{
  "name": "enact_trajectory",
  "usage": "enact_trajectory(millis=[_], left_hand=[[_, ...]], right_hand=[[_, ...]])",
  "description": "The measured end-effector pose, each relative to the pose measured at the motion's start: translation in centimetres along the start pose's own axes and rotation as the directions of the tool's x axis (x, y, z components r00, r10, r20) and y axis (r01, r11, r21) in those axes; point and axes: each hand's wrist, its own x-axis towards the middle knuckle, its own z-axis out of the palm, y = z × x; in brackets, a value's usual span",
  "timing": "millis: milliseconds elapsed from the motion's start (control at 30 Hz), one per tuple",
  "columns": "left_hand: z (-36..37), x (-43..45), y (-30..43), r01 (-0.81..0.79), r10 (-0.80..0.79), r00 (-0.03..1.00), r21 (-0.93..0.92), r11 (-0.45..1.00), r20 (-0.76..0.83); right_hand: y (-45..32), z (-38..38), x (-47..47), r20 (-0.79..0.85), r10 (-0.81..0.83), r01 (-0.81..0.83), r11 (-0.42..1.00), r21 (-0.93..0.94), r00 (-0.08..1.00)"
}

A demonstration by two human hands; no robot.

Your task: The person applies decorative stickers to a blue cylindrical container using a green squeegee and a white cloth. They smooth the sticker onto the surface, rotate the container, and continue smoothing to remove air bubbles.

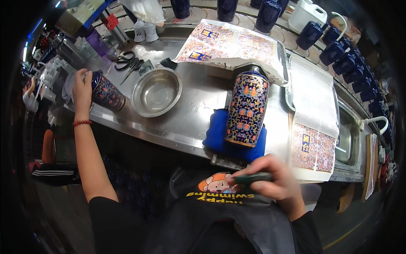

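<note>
My left hand grips the shoulder of a dark blue bottle with a floral pattern at the left of the steel worktop. A second patterned bottle rests tilted on a blue cloth, its neck pointing away from me. In front of my apron, my right hand holds a small dark green tool; motion blur hides its exact kind. Between the two bottles stands a round steel bowl, which seems to hold clear liquid.
Printed decal sheets cover a tray at the back, and more decal sheets lie at right near a sink. Black scissors lie behind the bowl. Plain blue bottles line a curved conveyor, with a white jug nearby.
</note>
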Motion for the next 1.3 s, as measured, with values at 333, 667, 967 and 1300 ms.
enact_trajectory(millis=[333, 667, 967, 1300], left_hand=[[3.4, -21.6, 24.0, -0.563, 0.723, 0.639, -0.481, 0.672, 0.262], [9.4, -22.2, 25.4, -0.401, 0.724, 0.658, -0.718, 0.568, 0.206], [9.8, -20.8, 25.8, -0.445, 0.743, 0.654, -0.722, 0.530, 0.143], [10.4, -19.5, 26.3, -0.433, 0.751, 0.645, -0.744, 0.508, 0.137]], right_hand=[[4.4, -6.8, -0.1, -0.465, -0.397, 0.089, 0.827, -0.555, 0.792], [3.5, -6.4, 4.4, -0.225, -0.341, -0.120, 0.301, -0.946, 0.913], [2.3, -6.3, 5.6, -0.221, -0.335, -0.153, 0.219, -0.964, 0.916], [1.5, -6.1, 6.5, -0.236, -0.297, -0.179, 0.205, -0.962, 0.926]])
